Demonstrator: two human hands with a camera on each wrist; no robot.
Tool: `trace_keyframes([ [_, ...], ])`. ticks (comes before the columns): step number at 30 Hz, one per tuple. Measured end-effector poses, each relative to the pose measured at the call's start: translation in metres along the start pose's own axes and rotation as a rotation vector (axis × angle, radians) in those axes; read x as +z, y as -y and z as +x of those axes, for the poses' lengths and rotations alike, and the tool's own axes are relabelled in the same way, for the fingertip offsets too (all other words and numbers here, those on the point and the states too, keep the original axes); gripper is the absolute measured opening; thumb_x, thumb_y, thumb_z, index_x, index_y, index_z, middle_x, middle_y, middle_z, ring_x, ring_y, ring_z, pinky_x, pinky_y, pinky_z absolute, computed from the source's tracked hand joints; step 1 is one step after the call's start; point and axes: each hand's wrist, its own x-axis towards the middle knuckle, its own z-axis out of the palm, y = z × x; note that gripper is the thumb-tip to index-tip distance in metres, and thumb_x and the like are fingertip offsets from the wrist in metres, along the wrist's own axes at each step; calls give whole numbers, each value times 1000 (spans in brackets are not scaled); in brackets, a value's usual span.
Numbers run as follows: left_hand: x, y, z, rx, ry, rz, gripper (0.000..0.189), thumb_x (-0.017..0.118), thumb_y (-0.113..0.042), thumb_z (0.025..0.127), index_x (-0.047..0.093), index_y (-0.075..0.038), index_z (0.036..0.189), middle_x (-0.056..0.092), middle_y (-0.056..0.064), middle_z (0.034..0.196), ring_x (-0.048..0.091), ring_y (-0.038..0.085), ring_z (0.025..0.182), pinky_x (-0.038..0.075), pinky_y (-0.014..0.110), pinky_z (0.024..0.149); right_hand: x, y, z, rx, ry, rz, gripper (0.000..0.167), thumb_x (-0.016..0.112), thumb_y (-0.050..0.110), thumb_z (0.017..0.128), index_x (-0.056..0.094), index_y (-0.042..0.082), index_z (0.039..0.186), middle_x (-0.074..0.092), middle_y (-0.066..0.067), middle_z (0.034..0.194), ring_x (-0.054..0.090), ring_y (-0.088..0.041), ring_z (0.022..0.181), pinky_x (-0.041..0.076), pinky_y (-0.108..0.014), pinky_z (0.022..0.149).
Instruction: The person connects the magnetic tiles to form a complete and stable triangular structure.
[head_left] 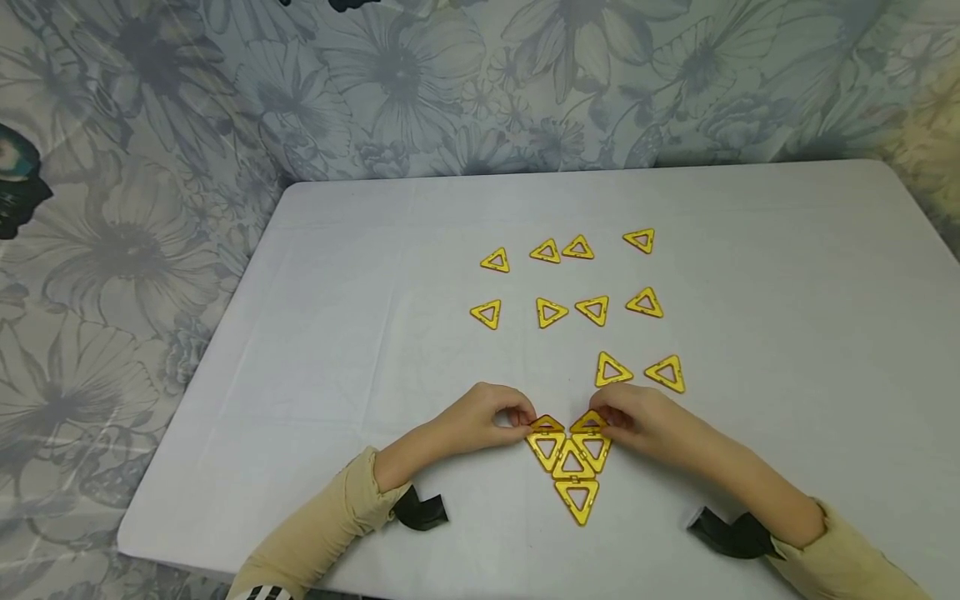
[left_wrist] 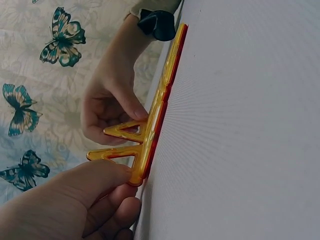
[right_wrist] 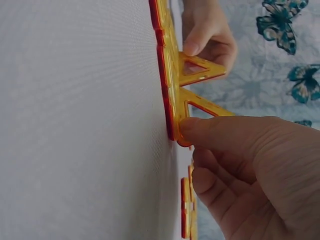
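Several yellow triangular magnetic tiles lie flat and joined near the table's front edge, the lowest tile [head_left: 576,485] pointing toward me. Two more triangles stand up from the far edges of this group, side by side. My left hand [head_left: 487,417] pinches the left standing triangle [left_wrist: 117,151] at its outer lower corner between thumb and fingers. On the other side, my right hand [head_left: 648,421] pinches the right standing triangle [right_wrist: 207,106] near its base. In both wrist views the standing triangles rise from the flat group, with the opposite hand behind them.
Several loose yellow triangles lie in rough rows beyond the hands; the nearest pair is a left triangle [head_left: 602,367] and a right triangle [head_left: 678,375], close to my right hand. A white cloth covers the table [head_left: 360,275]. A floral curtain [head_left: 397,83] hangs behind it.
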Motion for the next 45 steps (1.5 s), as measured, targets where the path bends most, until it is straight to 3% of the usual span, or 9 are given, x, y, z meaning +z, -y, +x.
trace_keyframes([
  [18, 1, 2, 0, 40, 3, 25, 8, 65, -2, 77, 64, -8, 84, 60, -5, 78, 52, 1, 72, 43, 13, 66, 0, -1, 0, -9, 23, 1, 24, 73, 2, 70, 58, 9, 87, 50, 11, 79, 43, -4, 67, 40, -20, 54],
  [36, 2, 6, 1, 60, -11, 5, 14, 66, -4, 77, 64, -8, 90, 61, -4, 84, 51, 2, 73, 42, 14, 67, -3, -7, -1, 61, 21, -42, 24, 75, 11, 71, 58, 13, 87, 50, 12, 78, 43, -5, 67, 41, -21, 56],
  [41, 4, 3, 3, 28, -8, -67, 29, 69, -9, 77, 63, -4, 106, 63, 0, 101, 54, 3, 89, 42, 17, 78, -5, -7, -1, 40, 25, -45, 23, 75, 11, 71, 57, 13, 85, 50, 12, 78, 43, -5, 67, 40, -21, 56],
  [45, 10, -2, 11, -15, 55, -181, 50, 70, -12, 78, 52, 0, 123, 54, 3, 122, 45, 3, 111, 37, 20, 90, -5, -7, -1, 40, 30, -45, 23, 75, 11, 71, 57, 14, 85, 50, 12, 78, 42, -5, 67, 39, -21, 56],
])
